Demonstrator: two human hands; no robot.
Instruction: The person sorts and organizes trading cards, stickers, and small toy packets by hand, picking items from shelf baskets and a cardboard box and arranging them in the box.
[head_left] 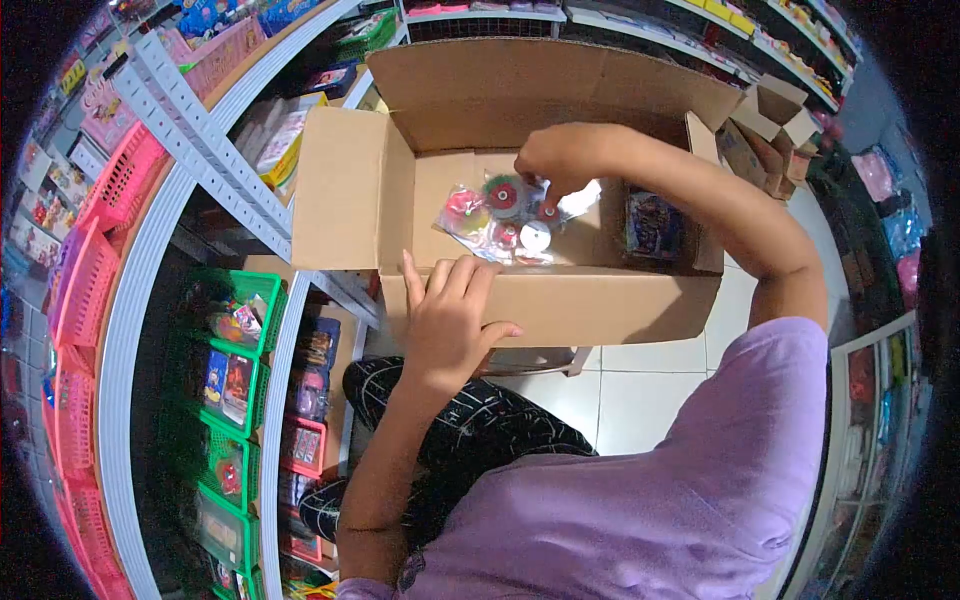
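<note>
An open cardboard box [550, 310] stands in front of me with its flaps folded out. My left hand [450, 315] lies on the near flap, fingers spread over the box edge. Deep in the box, my right hand [570, 160] reaches down with curled fingers at a clear plastic packet [549, 211] with a red round piece in it. Beside it lie several more clear packets, among them a green and red disc [503, 195], a pink piece [463, 206] and a white disc [536, 237]. A dark packaged bundle [652, 225] sits at the box's right end.
Shelves with green baskets [230, 420] and pink baskets [85, 390] run along my left. A metal shelf post [200, 145] rises close to the box's left flap. Another open carton [775, 130] stands behind at the right. A stool [545, 360] shows under the box.
</note>
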